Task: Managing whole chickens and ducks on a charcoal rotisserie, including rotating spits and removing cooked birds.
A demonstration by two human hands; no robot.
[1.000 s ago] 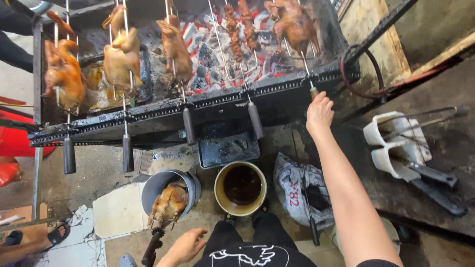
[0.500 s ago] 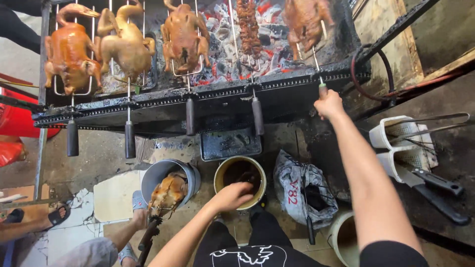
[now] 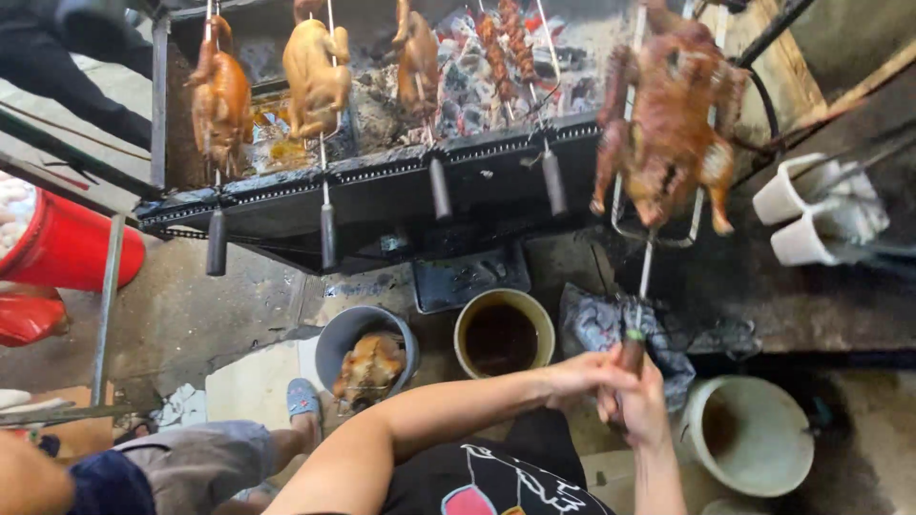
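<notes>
Both my hands grip the wooden handle of a long metal spit (image 3: 645, 277). My right hand (image 3: 641, 408) wraps the handle's lower end, and my left hand (image 3: 576, 378) holds it beside the right. A dark brown roasted bird (image 3: 670, 122) sits on the spit's fork, lifted off the charcoal grill (image 3: 382, 181) and hanging over the grill's right end. Three more paler birds (image 3: 315, 72) and skewered meat (image 3: 496, 52) stay on spits over the coals.
Below the grill stand a grey bucket with a roasted bird in it (image 3: 367, 355), a yellow bucket of dark liquid (image 3: 503, 334), a white bucket (image 3: 746, 434) and a crumpled bag (image 3: 611, 324). A red tub (image 3: 67, 250) is at left. Another person's knee (image 3: 196, 463) is close by.
My right hand pulled the right-hand spit back off the grill with its bird. My left hand rose from near the yellow bucket and joined it on the handle.
</notes>
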